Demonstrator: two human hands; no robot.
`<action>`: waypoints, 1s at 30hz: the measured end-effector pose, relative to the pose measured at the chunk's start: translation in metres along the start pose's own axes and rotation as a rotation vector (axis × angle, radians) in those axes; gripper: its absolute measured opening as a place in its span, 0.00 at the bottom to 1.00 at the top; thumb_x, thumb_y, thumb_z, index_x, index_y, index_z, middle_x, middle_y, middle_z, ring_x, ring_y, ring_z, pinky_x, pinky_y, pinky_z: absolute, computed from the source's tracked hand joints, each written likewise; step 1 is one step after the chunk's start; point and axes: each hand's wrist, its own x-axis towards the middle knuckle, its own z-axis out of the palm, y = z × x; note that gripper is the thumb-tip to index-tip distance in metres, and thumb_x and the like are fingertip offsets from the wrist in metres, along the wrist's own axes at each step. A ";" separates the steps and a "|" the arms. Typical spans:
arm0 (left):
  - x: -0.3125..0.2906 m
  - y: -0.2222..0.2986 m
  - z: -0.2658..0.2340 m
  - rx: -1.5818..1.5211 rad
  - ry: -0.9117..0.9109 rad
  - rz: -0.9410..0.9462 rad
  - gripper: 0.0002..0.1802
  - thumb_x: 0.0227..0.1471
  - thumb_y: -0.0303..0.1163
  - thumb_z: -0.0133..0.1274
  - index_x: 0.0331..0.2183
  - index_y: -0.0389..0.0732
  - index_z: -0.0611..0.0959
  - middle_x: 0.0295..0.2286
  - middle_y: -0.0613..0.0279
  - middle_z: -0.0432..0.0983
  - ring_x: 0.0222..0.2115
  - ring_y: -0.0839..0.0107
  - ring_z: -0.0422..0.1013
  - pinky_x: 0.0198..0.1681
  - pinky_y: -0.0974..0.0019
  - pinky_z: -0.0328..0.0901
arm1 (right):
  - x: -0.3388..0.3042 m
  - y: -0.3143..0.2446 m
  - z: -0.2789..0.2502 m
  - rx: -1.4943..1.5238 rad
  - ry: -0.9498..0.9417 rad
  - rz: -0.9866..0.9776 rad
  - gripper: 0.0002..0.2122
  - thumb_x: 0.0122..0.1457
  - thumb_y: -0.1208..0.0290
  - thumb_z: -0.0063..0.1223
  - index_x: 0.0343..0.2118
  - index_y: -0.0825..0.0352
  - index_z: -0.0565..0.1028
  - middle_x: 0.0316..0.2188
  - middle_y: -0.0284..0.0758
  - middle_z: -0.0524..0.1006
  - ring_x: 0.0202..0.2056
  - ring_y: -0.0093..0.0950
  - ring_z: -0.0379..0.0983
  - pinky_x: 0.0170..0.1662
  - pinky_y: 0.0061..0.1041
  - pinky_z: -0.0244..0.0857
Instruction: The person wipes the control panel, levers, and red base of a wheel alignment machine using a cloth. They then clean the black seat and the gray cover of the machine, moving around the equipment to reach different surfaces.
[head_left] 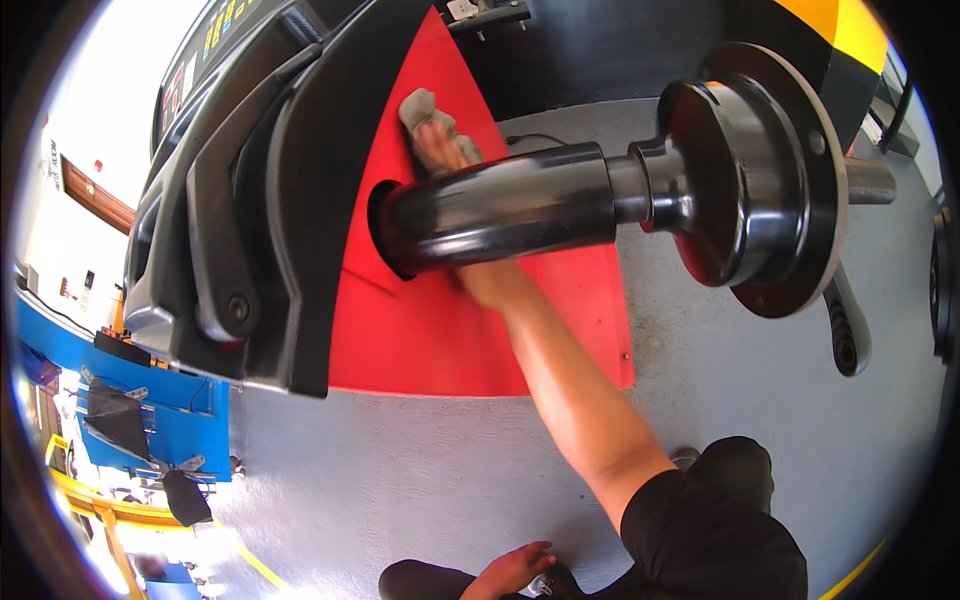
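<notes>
My right hand (440, 148) presses a crumpled grey cloth (418, 104) flat on the red panel (450, 345) of a machine. My bare right forearm (560, 370) passes beneath a thick glossy black tube (500, 205) that juts from a round hole in this panel, so part of the arm is hidden. The fingers are closed on the cloth and slightly blurred. Low in the view, my left hand (510, 570) rests by my bent knee, fingers stretched out and holding nothing.
At the tube's outer end sits a wide black flanged hub (745, 180) with a crank-like handle (848, 325). A black moulded machine top (240, 200) fills the upper left. Blue workbench (205, 440) and yellow rail (120, 510) stand left, over grey floor (400, 470).
</notes>
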 end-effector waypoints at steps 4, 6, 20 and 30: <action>0.012 0.030 -0.014 -0.060 0.075 0.003 0.29 0.64 0.51 0.51 0.58 0.42 0.77 0.56 0.43 0.73 0.52 0.50 0.74 0.60 0.53 0.65 | -0.040 -0.004 -0.013 -0.351 -0.069 0.109 0.22 0.72 0.68 0.31 0.67 0.66 0.64 0.69 0.51 0.58 0.72 0.45 0.49 0.73 0.42 0.44; 0.005 0.078 -0.022 -0.136 0.160 -0.090 0.28 0.64 0.50 0.51 0.57 0.41 0.78 0.54 0.43 0.75 0.52 0.50 0.75 0.60 0.54 0.65 | -0.046 0.027 -0.020 -0.556 -0.272 0.510 0.22 0.72 0.69 0.31 0.66 0.66 0.65 0.69 0.53 0.59 0.71 0.46 0.50 0.73 0.42 0.44; -0.015 0.054 0.020 -0.270 0.217 -0.201 0.31 0.65 0.48 0.52 0.61 0.38 0.74 0.56 0.46 0.74 0.55 0.54 0.72 0.58 0.56 0.67 | 0.118 -0.110 -0.006 -0.123 0.127 -0.700 0.28 0.71 0.65 0.37 0.71 0.70 0.54 0.74 0.47 0.50 0.74 0.44 0.43 0.74 0.41 0.33; -0.024 0.079 0.019 -0.239 0.363 -0.220 0.29 0.64 0.47 0.54 0.59 0.39 0.75 0.55 0.48 0.76 0.57 0.51 0.71 0.60 0.53 0.65 | 0.254 -0.094 -0.060 0.034 0.167 -0.202 0.32 0.73 0.53 0.34 0.75 0.59 0.43 0.71 0.39 0.58 0.71 0.31 0.52 0.71 0.27 0.42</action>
